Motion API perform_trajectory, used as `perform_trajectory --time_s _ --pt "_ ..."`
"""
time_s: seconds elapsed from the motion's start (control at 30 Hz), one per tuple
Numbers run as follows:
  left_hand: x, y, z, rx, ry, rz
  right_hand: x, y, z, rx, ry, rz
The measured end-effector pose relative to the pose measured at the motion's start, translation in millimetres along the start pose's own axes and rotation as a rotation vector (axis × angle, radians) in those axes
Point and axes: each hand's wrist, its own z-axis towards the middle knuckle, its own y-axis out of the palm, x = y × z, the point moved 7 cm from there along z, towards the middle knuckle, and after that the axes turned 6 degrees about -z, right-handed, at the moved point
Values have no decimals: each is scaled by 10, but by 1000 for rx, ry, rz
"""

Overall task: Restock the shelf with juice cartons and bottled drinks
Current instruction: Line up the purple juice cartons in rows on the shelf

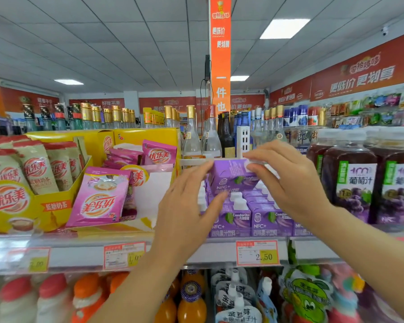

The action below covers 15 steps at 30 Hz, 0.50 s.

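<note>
Carton (231, 176), purple, is hanging tilted over the carton rows (264, 220) on the top shelf (79, 255), between both hands. Left hand (187, 206) is pressing straight fingers against its left side, grip apart. Right hand (287, 180) is curling its grip round the carton's upper right corner. Grape bottles (350, 180) are standing just right of the rows, with pink sachets (98, 197) and a yellow box (56, 206) to the left. Price tags (257, 252) are lining the shelf edge. Glass bottles (191, 131) are standing behind. An orange banner (220, 54) is hanging from the tiled ceiling (126, 43), where a light panel (285, 29) is glowing.
</note>
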Motion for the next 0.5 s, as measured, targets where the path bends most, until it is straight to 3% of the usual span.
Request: perform_trajectory --time_s 0.23,0.5 --pt "287 115 -601 -138 -77 -254 -202 -218 -607 -79 249 315" --pt "149 347 -1466 -176 -362 -396 -394 -82 -1652 -453 821 925"
